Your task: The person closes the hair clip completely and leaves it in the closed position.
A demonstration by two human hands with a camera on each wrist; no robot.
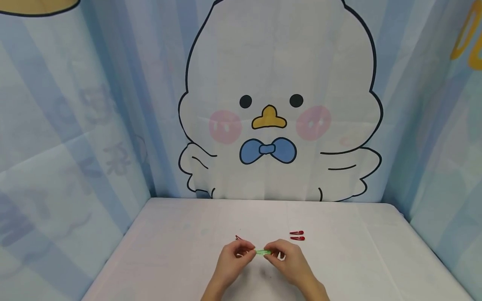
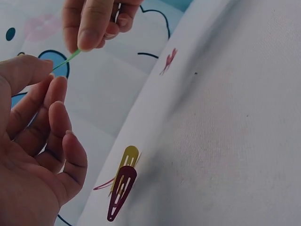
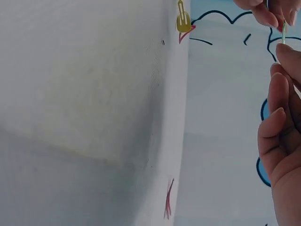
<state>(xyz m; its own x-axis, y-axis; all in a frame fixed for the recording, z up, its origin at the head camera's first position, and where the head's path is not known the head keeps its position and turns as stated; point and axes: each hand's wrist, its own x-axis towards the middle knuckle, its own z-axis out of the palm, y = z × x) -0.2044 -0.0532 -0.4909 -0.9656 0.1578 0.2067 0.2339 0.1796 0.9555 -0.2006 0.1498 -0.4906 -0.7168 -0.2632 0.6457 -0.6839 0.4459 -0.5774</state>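
A small green hair clip [image 1: 263, 252] is stretched between the fingertips of both hands above the table. The left hand [image 1: 231, 261] pinches one end with thumb and forefinger; the right hand [image 1: 288, 261] pinches the other. Seen from the left wrist, the green clip [image 2: 68, 60] looks like a thin strip, nearly edge-on. Below the left hand lie a dark red snap clip [image 2: 123, 190] and a yellow snap clip [image 2: 128, 157], overlapping, with a thin red one [image 2: 103, 185] beside them. The fingertips cover both ends of the green clip.
Two red hair clips [image 1: 297, 235] lie side by side on the table, beyond the right hand. A white cloth covers the table [image 1: 357, 259]. Behind it hangs a curtain [image 1: 271, 179] printed with a cartoon bird, and further curtains stand at both sides.
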